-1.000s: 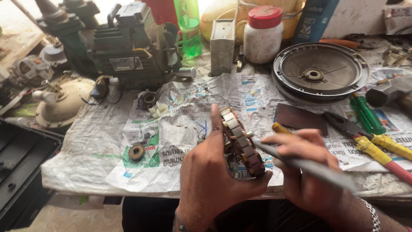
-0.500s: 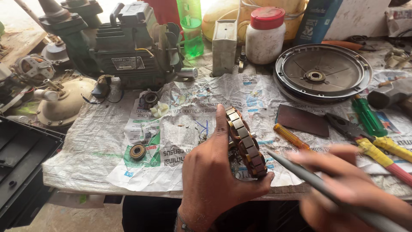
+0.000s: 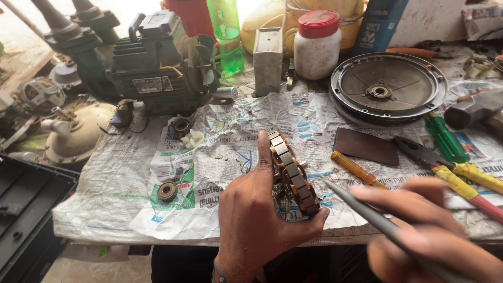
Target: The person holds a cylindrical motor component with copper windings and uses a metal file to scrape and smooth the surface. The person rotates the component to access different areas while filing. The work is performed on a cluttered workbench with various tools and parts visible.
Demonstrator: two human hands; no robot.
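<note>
While my left hand (image 3: 257,220) cups the ring-shaped motor core (image 3: 293,175) on edge just above the newspaper-covered desk (image 3: 105,178), its grip closed around the lower rim, my blurred right hand (image 3: 435,236) pinches a slim grey rod (image 3: 361,209) aimed at it. I judge the core heavy, rigid and sharp-edged; best held by the outer rim, clear of the windings.

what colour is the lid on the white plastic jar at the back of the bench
Red. The jar's lid shows clearly in the head view, above the white jar.
</note>
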